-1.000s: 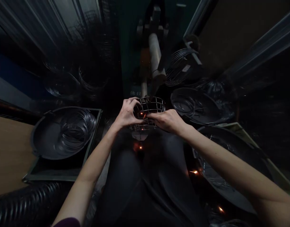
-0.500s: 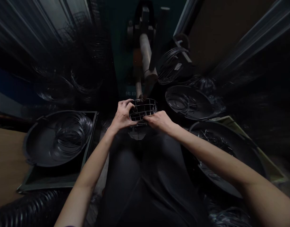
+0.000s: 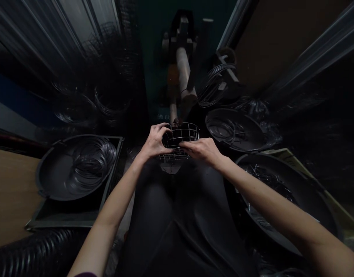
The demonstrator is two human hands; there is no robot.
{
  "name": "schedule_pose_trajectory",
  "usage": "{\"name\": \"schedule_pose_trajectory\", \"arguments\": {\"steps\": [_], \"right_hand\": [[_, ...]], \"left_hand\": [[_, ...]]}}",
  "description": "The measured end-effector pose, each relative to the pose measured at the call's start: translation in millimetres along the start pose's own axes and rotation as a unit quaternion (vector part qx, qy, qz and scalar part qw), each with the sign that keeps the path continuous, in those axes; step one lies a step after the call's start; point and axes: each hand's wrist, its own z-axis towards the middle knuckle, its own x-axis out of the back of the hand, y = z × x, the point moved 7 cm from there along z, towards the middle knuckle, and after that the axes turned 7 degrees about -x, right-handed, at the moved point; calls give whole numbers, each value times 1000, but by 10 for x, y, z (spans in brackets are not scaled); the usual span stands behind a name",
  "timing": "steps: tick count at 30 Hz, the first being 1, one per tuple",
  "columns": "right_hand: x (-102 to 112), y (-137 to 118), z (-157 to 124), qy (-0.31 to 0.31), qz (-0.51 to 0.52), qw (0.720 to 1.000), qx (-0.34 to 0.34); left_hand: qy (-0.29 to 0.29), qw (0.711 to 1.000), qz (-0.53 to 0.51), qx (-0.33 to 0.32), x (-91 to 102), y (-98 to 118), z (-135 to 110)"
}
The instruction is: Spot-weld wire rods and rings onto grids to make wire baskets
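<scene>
A round wire basket (image 3: pixel 185 132) sits in front of the machine, above my knees, its rim close to the machine's electrode tips (image 3: pixel 175 122). My left hand (image 3: pixel 156 142) grips the basket's left side, thumb below and fingers curled over the upper wires. On the near right side, my right hand (image 3: pixel 201 149) is pinched at the lower wires, with its fingertips together. Whether a loose wire lies between those fingertips is too dark to tell. Behind the basket, the machine's pale cylindrical arm (image 3: pixel 183 69) reaches down toward it.
To the left, a dark round pan (image 3: pixel 55 169) with wire rings (image 3: pixel 93 161) rests on a green-edged crate (image 3: pixel 64 221). Two more pans, a far one (image 3: pixel 252 140) and a near one (image 3: pixel 312 200), hold wire pieces on the right. A ribbed black hose (image 3: pixel 35 250) lies lower left.
The whole view has shifted slightly, so the machine appears lower and further right. The basket looks turned or tilted a little, with both hands still on it.
</scene>
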Motion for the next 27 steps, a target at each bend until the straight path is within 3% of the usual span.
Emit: {"name": "schedule_pose_trajectory", "arguments": {"steps": [19,27], "right_hand": [[98,74,130,9,8,1000,-15],[99,243,64,108,61,988,-92]], "left_hand": [[-2,1000,-29,0,21,-109,163],[24,998,-35,43,37,-260,254]]}}
